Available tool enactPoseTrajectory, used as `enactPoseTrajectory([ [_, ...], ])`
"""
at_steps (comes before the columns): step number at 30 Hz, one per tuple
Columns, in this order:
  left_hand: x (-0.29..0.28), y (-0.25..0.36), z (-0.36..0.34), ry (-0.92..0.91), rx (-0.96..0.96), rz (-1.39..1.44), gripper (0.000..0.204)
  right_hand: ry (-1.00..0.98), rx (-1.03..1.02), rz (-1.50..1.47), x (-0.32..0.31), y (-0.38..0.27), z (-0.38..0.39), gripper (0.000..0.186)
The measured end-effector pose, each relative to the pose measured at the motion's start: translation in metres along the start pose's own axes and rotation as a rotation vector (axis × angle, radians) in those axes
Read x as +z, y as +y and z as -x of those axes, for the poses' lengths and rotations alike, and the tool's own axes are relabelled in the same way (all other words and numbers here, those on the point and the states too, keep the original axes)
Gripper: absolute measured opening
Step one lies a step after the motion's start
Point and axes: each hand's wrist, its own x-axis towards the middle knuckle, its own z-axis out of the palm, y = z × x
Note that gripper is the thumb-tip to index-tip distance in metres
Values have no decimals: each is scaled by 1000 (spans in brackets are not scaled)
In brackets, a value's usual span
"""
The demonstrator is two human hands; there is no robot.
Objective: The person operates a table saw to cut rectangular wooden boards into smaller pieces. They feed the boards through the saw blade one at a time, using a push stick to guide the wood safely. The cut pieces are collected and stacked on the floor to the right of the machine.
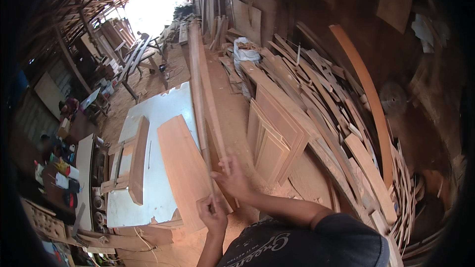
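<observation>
The person's left hand (pixel 213 215) is nearest, by the near edge of the table (pixel 166 104), fingers curled to a pinch at the near end of the left strip (pixel 199 99). Just ahead and to its right, off the table's right edge, the right hand (pixel 236 179) is partly open, its fingers about the near part of the right strip (pixel 212 104); how firmly it grips, one cannot tell. Both wooden strips point away from the hands, long axes running roughly along the table's right edge and drawing together toward the far end; whether they touch there is unclear. The left hand is nearer the left strip's end, the right hand nearer the right strip. Beside the left strip, a broad board (pixel 185 173) lies along the table's right side. Farther off stands a white sack (pixel 246 52).
</observation>
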Motion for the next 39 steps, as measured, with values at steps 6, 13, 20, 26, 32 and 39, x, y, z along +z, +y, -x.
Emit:
enactPoseTrajectory([
  [6, 36, 7, -31, -525, 669, 102, 51, 300, -432, -44, -97, -49, 33, 80],
  [13, 34, -34, -58, -565, -231, -667, 108, 1138, -524, 176, -285, -110, 56, 64],
  [20, -20, -63, -17, -856, -309, -779, 110, 1387, -245, 243, -487, -41, 56, 64],
  [26, -129, -65, -5, -1071, 6, -696, 113, 495, 434, 92, -260, 67, -25, 82],
  [32, -195, -119, -41, -1061, -36, -624, 101, 189, 380, 924, -207, 48, -127, 105],
  [39, -149, -193, -90, -795, -292, -801, 71, -200, 435, 1000, -246, 77, -179, 106],
])
